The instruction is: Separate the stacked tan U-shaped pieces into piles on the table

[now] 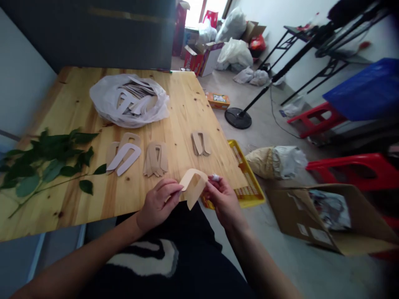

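Both hands hold up a U-shaped piece of tan card just past the near edge of the wooden table. My left hand pinches its left side, and my right hand grips its right side, with a small white wad at the fingertips. Stacks of similar card shapes lie on the table, and another small group lies further right. A white plastic bag holds many more. A leafy green branch lies to the left.
A yellow plastic crate sits by the table's right edge. An open cardboard box lies on the floor at right, near red stools. A stand with a round base, bags and boxes stand further back.
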`<action>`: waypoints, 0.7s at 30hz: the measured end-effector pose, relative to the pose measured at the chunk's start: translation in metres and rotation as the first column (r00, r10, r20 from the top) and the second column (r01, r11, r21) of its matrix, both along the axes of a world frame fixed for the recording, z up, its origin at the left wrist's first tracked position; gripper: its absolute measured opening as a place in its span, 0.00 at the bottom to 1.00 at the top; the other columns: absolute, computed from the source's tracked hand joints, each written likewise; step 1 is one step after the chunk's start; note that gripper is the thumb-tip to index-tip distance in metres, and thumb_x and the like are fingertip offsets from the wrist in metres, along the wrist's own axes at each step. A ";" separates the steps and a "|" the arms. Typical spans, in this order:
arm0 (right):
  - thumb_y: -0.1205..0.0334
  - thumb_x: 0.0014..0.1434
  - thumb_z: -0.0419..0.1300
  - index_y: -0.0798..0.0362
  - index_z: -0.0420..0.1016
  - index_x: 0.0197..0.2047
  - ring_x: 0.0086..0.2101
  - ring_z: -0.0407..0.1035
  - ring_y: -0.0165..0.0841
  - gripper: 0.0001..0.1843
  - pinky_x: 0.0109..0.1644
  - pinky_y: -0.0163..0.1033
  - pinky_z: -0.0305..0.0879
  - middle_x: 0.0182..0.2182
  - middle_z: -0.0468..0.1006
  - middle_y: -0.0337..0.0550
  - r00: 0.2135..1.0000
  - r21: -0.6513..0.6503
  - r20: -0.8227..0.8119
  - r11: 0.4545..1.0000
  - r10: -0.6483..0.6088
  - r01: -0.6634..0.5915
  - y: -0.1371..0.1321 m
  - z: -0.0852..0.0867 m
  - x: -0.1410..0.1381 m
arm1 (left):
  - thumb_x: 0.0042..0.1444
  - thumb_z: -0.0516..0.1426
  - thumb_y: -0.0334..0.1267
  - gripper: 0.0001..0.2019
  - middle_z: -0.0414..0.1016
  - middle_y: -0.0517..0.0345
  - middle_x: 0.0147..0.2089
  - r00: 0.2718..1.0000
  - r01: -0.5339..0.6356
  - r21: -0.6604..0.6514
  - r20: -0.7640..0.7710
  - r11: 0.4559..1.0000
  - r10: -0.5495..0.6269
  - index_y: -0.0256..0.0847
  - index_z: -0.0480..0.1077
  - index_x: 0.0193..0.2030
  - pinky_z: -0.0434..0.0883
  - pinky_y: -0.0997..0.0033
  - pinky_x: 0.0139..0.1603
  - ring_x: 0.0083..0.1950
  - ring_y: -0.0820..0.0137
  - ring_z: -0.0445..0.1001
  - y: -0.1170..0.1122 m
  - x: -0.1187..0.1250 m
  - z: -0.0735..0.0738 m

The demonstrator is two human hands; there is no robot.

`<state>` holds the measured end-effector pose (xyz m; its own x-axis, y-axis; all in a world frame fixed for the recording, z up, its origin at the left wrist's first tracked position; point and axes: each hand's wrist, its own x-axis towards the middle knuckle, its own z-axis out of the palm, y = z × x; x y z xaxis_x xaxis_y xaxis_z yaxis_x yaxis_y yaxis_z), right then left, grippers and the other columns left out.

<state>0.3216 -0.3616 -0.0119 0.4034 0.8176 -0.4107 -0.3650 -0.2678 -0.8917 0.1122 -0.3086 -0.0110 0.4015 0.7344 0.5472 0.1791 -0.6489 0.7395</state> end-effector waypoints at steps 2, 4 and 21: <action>0.50 0.43 0.78 0.48 0.73 0.41 0.28 0.69 0.29 0.27 0.28 0.33 0.63 0.30 0.76 0.35 1.000 0.018 -0.017 1.000 -0.001 0.001 0.007 0.004 0.002 | 0.63 0.59 0.26 0.13 0.77 0.56 0.46 1.000 0.002 0.000 -0.010 1.000 -0.002 0.46 0.72 0.52 0.78 0.71 0.49 0.46 0.71 0.79 0.000 0.001 -0.002; 0.51 0.42 0.78 0.48 0.73 0.40 0.28 0.68 0.29 0.26 0.29 0.33 0.63 0.29 0.75 0.34 1.000 0.030 -0.019 1.000 -0.004 0.004 0.012 0.007 0.005 | 0.63 0.59 0.26 0.14 0.76 0.56 0.47 1.000 0.005 -0.013 -0.006 1.000 -0.005 0.46 0.72 0.52 0.78 0.69 0.50 0.47 0.70 0.79 -0.001 0.002 -0.004; 0.52 0.41 0.78 0.47 0.70 0.40 0.28 0.68 0.28 0.27 0.29 0.32 0.60 0.29 0.72 0.32 1.000 0.052 -0.004 0.998 -0.024 0.024 0.018 0.014 0.028 | 0.60 0.64 0.40 0.18 0.76 0.57 0.45 0.914 0.288 -0.898 0.362 0.332 0.185 0.41 0.71 0.56 0.77 0.70 0.43 0.45 0.63 0.84 0.008 0.031 0.007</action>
